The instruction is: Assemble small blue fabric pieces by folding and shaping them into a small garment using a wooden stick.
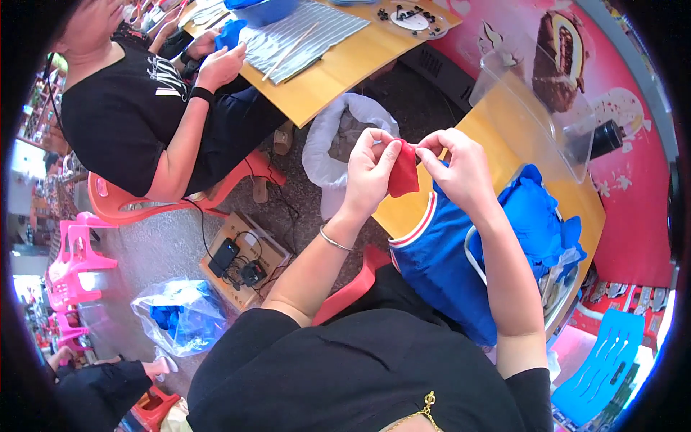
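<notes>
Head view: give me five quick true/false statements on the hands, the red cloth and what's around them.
1. Both hands pinch the red cloth. True: left hand and right hand grip it from either side.
2. The red cloth lies flat on the table. False: it is held up above the wooden table edge.
3. A blue garment with a red and white trim lies under the right forearm. True.
4. The left wrist is bare. False: it wears a thin bracelet.
5. The clear plastic box sits on the floor. False: it stands on the wooden table.
</notes>
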The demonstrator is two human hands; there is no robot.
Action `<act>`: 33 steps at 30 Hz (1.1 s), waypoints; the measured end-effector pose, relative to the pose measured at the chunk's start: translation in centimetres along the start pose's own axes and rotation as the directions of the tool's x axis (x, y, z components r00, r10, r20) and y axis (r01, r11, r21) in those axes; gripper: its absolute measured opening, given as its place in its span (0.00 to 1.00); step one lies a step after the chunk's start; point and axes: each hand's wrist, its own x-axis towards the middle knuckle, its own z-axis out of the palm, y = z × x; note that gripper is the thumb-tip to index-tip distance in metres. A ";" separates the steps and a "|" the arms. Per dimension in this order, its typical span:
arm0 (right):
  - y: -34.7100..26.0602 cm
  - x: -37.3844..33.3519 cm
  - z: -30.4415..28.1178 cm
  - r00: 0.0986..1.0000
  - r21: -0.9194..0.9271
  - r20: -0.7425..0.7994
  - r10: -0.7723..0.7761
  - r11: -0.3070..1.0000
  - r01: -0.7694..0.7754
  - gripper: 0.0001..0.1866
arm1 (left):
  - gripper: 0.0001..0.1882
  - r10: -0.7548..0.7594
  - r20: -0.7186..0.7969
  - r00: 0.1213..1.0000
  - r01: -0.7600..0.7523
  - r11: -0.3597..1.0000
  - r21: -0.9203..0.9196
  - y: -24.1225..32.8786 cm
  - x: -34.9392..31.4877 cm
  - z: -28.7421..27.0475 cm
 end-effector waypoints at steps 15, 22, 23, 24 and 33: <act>-0.4 1.7 1.7 0.991 -0.261 -0.016 -0.135 0.957 0.127 0.06 | 0.06 0.017 -0.039 0.999 -0.015 0.998 0.067 0.3 0.5 -1.0; 1.9 2.6 1.6 0.975 0.206 0.173 0.137 0.963 -0.171 0.08 | 0.11 -0.176 0.270 0.947 0.241 0.942 -0.233 -1.1 0.6 -2.4; 2.2 2.6 1.6 0.964 0.286 0.203 0.170 0.931 -0.225 0.08 | 0.13 -0.228 0.358 0.905 0.319 0.922 -0.218 -1.2 0.5 -2.8; 2.4 2.6 1.5 0.951 0.363 0.236 0.200 0.890 -0.277 0.08 | 0.15 -0.277 0.444 0.852 0.394 0.898 -0.195 -1.4 0.3 -2.9; 2.2 2.6 1.8 0.959 0.601 0.150 0.240 0.749 -0.281 0.04 | 0.14 -0.373 0.393 0.841 0.502 0.808 -0.308 -0.8 -0.4 -2.8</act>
